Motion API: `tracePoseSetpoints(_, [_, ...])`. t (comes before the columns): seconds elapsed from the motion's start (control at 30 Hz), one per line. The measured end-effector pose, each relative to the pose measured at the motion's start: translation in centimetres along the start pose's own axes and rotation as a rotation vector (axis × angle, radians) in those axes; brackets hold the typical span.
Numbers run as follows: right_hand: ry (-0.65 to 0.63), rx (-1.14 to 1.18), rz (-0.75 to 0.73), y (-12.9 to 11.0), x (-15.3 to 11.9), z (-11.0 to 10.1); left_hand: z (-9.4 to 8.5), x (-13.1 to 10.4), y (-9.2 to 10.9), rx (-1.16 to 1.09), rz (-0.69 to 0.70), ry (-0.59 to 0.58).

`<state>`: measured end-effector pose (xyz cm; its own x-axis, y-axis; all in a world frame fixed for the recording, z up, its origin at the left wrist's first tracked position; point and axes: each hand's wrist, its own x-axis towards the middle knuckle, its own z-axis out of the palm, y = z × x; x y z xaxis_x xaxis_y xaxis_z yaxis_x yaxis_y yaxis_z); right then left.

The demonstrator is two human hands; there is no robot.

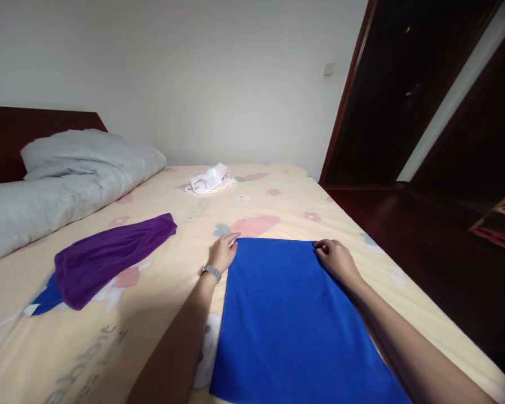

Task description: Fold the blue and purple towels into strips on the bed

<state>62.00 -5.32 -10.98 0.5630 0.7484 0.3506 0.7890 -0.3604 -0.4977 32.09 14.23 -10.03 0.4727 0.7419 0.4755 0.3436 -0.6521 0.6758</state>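
Note:
A blue cloth [290, 320] lies spread flat on the bed, its near edge running out of the picture. My left hand [224, 252], with a watch on the wrist, pinches the cloth's far left corner. At the far right corner, my right hand [336, 259] is closed on the cloth's edge, thumb and fingers together. To the left lies a purple cloth [113, 255], loosely folded, with a piece of blue fabric [50, 294] and a white tag showing from under its near end.
The bed [294, 196] has a cream patterned sheet. A white plastic bag [212, 178] lies near its far edge. A grey quilt [92, 163] is heaped at the left by the dark headboard [37, 126]. Beyond the bed's right edge are dark floor and a door [382, 101].

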Motion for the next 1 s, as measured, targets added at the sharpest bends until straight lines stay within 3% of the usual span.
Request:
tracePoseSetpoints(0.1, [0.021,-0.092,-0.056,-0.9,-0.4,-0.6,-0.6,0.3,1.3,0.045,0.058,0.024])
tracePoseSetpoints(0.23, [0.065,-0.153,-0.142,-3.6,-2.0,-2.5,-2.1,0.4,6.5,0.093,0.206,-0.043])
tracePoseSetpoints(0.3, [0.051,-0.143,-0.214,-5.0,-4.0,-3.4,-2.7,-1.2,9.5,0.125,0.287,-0.162])
tracePoseSetpoints(0.4, [-0.062,-0.103,-0.335,-6.0,-8.8,-4.1,-3.5,-6.4,12.1,0.221,0.369,-0.348])
tracePoseSetpoints(0.53, [-0.314,-0.081,-0.395,-5.2,-16.4,-5.7,-5.3,-15.2,11.3,0.362,0.406,-0.6])
tracePoseSetpoints(0.67, [-0.367,-0.099,-0.375,-4.5,-22.1,-8.4,-8.5,-21.2,10.1,0.449,0.389,-0.616])
tracePoseSetpoints(0.87, [-0.338,-0.092,-0.401,-2.3,-28.1,-11.1,-13.0,-26.1,9.6,0.461,0.456,-0.585])
tracePoseSetpoints(0.93, [-0.314,-0.124,-0.415,-2.2,-28.6,-11.8,-13.8,-26.4,9.9,0.44,0.452,-0.536])
tracePoseSetpoints(1.0, [-0.284,-0.156,-0.451,-3.8,-28.2,-12.3,-13.5,-25.7,10.9,0.409,0.433,-0.456])
